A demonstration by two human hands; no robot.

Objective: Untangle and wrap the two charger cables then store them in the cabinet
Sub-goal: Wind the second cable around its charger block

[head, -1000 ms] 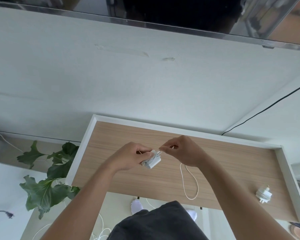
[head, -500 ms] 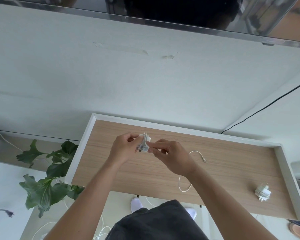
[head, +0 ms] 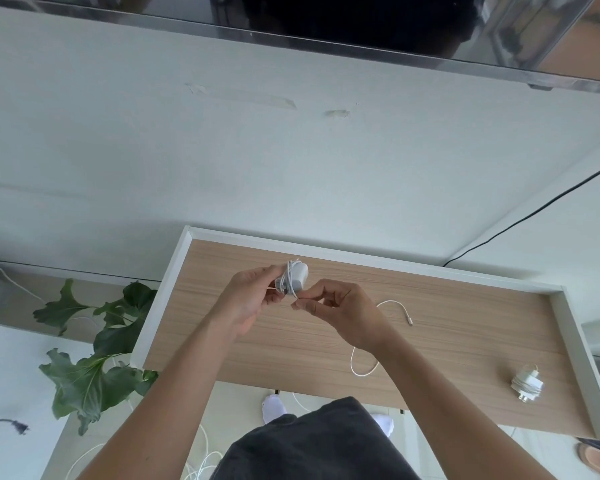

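Plant left | wrapped charger right (apart) | cable trailing

The cabinet top under both hands is light wood-grain board, matt, edged by a smooth white painted rim. In the left hand sits a charger brick of smooth white plastic, faintly glossy, with a thin white rubbery cable trailing below the right hand. Well to the right of that hand lies a second charger, glossy white plastic, and near the wrists hangs dark matt cloth.

Home (TV, houseplant)
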